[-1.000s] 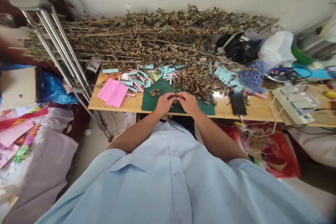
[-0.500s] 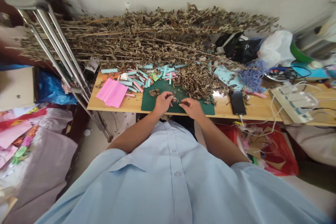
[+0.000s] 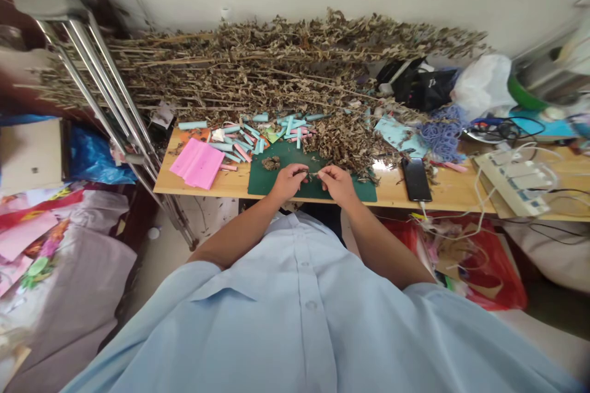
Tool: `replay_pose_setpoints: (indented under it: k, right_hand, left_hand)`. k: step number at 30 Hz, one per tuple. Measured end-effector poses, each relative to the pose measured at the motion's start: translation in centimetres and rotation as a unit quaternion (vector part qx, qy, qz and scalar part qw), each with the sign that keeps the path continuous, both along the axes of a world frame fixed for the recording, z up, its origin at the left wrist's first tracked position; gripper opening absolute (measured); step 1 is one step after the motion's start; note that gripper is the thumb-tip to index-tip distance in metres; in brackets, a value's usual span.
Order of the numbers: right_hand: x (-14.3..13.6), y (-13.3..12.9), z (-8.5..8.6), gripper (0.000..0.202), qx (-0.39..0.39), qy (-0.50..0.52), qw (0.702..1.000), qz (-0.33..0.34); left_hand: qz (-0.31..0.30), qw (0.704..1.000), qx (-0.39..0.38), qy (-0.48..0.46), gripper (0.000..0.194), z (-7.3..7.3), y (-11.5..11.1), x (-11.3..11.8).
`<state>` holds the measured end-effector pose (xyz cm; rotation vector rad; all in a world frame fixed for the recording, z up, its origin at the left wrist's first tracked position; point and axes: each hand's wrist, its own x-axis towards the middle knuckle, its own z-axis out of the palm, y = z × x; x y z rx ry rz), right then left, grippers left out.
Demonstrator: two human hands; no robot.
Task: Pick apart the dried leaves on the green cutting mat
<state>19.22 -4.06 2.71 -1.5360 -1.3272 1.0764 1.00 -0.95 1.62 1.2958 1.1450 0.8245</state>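
Note:
Over the green cutting mat (image 3: 262, 187), my left hand (image 3: 289, 180) and my right hand (image 3: 337, 184) face each other, fingers pinched. A small piece of dried plant (image 3: 313, 175) spans the gap between their fingertips, held from both sides. Left of my left hand lies a small clump of crumbled dried leaves (image 3: 271, 163) on the mat. Beyond my right hand is a heap of loose dried leaves (image 3: 343, 141), partly covering the mat.
Dried plant stalks (image 3: 258, 73) lie along the wall. Rolled paper tubes (image 3: 239, 144) and pink paper sheets (image 3: 196, 163) are at left. A phone (image 3: 416, 179), blue yarn (image 3: 442, 132) and a power strip (image 3: 511, 181) are at right. Metal crutches (image 3: 106, 86) lean beside the table.
My right hand has shifted slightly, its fingers now pinched nearer the dried plant piece. The piece now stretches straighter between both hands.

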Motion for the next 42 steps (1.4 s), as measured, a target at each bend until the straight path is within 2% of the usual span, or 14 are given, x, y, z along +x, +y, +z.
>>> replay_pose_setpoints:
  k: [8,13,16,19,26,36,42]
  right_hand:
    - [-1.0,0.4,0.9,0.026,0.013,-0.016,1.000,0.001]
    - [-1.4,0.3,1.9,0.025,0.018,-0.025,1.000,0.003]
    - [-1.2,0.3,2.3,0.026,0.021,-0.038,0.999,0.003]
    - [-0.9,0.4,2.5,0.027,0.014,-0.047,0.999,0.003]
    - [-0.9,0.1,2.8,0.026,0.013,-0.057,0.998,0.008]
    - [-1.1,0.2,2.3,0.023,0.044,-0.091,0.995,0.005]
    - [-0.7,0.4,2.2,0.022,0.049,-0.075,0.996,-0.024]
  left_hand:
    - [0.013,0.987,0.140,0.084,0.029,0.7,-0.3,0.0]
    - [-0.001,0.987,0.141,0.073,0.031,1.2,-0.5,0.3]
    - [-0.006,0.985,0.156,0.074,0.024,1.2,-0.6,0.5]
    - [-0.007,0.982,0.172,0.078,0.017,1.1,-0.6,0.7]
    - [-0.017,0.974,0.199,0.104,0.017,1.0,-0.8,0.8]
    - [-0.029,0.968,0.224,0.111,0.018,0.7,-0.9,1.0]
    - [-0.025,0.963,0.228,0.142,0.016,0.7,-0.9,0.9]
